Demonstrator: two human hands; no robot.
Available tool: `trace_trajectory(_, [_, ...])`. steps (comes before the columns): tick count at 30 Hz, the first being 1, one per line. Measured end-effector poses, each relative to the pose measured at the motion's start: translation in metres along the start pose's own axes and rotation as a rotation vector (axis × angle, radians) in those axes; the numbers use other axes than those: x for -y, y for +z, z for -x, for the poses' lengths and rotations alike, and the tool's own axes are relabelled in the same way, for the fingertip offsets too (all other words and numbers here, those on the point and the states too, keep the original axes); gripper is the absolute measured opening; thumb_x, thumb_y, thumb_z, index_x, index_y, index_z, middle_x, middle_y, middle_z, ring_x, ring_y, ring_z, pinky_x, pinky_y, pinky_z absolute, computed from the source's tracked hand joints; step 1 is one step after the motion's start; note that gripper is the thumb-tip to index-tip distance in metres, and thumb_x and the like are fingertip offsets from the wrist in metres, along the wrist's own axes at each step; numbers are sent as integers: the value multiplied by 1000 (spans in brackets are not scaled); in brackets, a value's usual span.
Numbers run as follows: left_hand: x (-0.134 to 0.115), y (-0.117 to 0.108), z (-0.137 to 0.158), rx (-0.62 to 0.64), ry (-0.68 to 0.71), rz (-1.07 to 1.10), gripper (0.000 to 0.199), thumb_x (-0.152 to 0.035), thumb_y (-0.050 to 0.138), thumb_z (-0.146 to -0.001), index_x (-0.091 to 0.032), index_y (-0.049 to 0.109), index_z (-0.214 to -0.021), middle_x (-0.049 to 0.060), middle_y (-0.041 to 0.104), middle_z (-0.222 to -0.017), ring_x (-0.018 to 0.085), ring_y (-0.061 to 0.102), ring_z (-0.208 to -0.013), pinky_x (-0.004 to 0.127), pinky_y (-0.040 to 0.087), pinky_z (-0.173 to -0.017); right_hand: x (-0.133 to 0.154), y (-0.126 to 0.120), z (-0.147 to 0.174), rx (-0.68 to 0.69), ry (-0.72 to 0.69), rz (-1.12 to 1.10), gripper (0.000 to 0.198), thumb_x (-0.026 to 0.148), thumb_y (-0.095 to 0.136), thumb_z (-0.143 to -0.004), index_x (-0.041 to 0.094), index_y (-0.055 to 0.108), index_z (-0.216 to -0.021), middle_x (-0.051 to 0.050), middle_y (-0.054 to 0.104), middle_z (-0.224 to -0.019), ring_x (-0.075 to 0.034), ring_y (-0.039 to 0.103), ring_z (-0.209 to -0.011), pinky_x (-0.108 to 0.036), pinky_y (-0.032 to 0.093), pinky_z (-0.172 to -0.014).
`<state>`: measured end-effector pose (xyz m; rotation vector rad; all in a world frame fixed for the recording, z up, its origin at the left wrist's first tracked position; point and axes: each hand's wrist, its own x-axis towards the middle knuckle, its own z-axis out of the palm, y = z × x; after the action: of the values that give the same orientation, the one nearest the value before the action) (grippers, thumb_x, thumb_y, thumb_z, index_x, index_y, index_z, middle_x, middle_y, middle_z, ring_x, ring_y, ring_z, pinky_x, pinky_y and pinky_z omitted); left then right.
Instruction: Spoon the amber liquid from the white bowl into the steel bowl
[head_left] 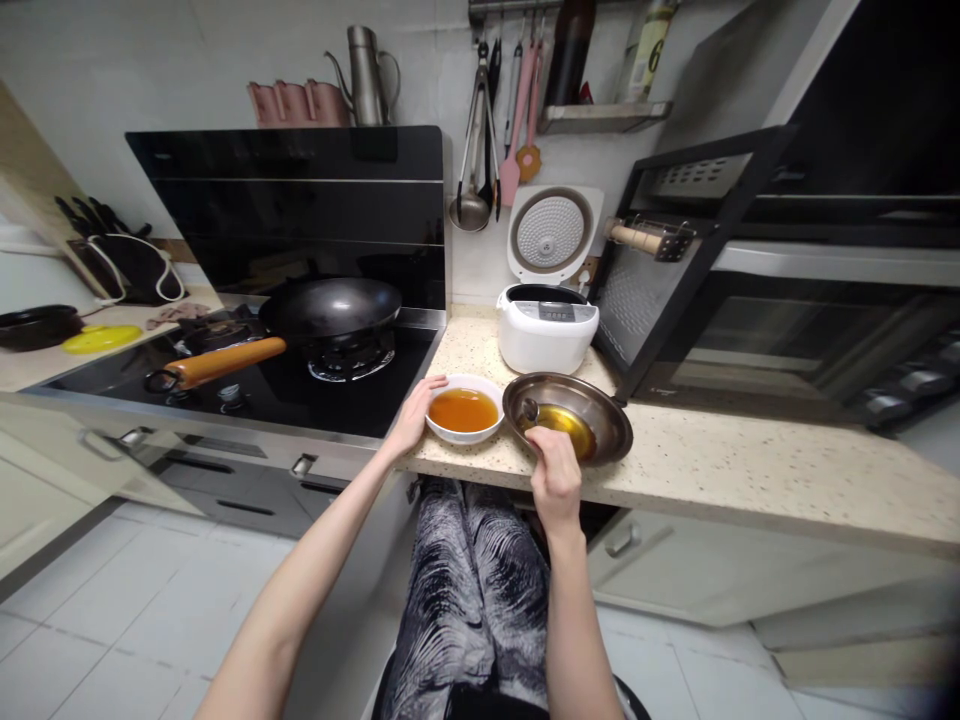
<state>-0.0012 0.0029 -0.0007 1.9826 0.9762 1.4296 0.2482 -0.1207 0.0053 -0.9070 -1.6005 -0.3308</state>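
A white bowl [465, 438] holding reddish-brown liquid stands on the speckled counter. My left hand [414, 412] rests against its left rim, fingers along the edge. Right beside it is a wide metal basin [611, 425] with yellow, oily-looking liquid in the bottom. My right hand [556, 475] is closed round the handle of a metal spoon [531, 409], whose bowl is over the left inside of the basin. The handle is mostly hidden by my fingers.
Behind the basin stands a white rice cooker [549, 335] with its lid raised. A black wok [334, 305] with a wooden handle sits on the stove to the left. A black rack and an oven [810, 340] stand at the right. Utensils hang on the wall.
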Motion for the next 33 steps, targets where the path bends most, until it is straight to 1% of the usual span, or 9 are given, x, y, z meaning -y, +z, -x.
trace_trajectory(2, [0,0,0,0,4,3,44,-42,33,-104,-19,68,-120,11,61,-142,24,54,-137,45,32,-125,0,0,0,-37,9,9,34,7,42,-97,22,67,-113,-9,72,-97,-22,68,-94,-41,58,-83])
trace_trajectory(6, [1,0,0,-3,2,0,44,-41,33,-104,-19,68,-120,11,61,-142,24,54,-137,46,32,-125,7,4,-2,-222,66,13,21,13,53,-97,23,68,-108,-7,73,-94,-21,71,-91,-39,59,-84])
trace_trajectory(9, [0,0,0,0,4,-5,45,-41,32,-104,-18,68,-121,11,61,-142,23,54,-137,46,32,-125,17,9,-2,-296,112,-46,19,13,54,-97,24,67,-106,-6,74,-97,-20,72,-93,-38,59,-86])
trace_trajectory(11, [0,0,0,1,4,-5,44,-40,33,-104,-18,68,-120,11,61,-142,23,54,-137,46,32,-125,24,14,-1,-284,126,-99,20,13,53,-98,24,66,-106,-6,74,-97,-20,72,-94,-38,59,-86])
trace_trajectory(15, [-2,1,1,-7,-7,6,43,-40,33,-104,-20,68,-120,10,62,-140,23,55,-136,45,33,-125,34,27,1,-185,120,-174,19,12,52,-98,23,66,-106,-6,74,-97,-20,72,-93,-37,59,-83])
trace_trajectory(21, [-5,2,1,-9,-28,37,43,-40,34,-104,-19,68,-120,10,61,-141,23,55,-135,43,35,-124,37,44,2,-79,131,-227,19,13,51,-99,22,66,-106,-7,73,-96,-18,71,-93,-34,60,-83])
trace_trajectory(27, [-3,1,1,-9,-14,42,42,-40,35,-104,-19,68,-119,11,61,-140,23,55,-136,44,33,-125,34,52,3,-46,187,-222,19,17,49,-100,21,67,-105,-8,73,-97,-19,71,-94,-34,59,-85])
trace_trajectory(33, [-3,1,1,0,-12,36,43,-39,34,-104,-18,68,-120,11,60,-141,22,54,-137,43,33,-125,32,56,3,-54,200,-239,17,17,51,-100,20,68,-103,-8,73,-96,-18,70,-93,-32,58,-85])
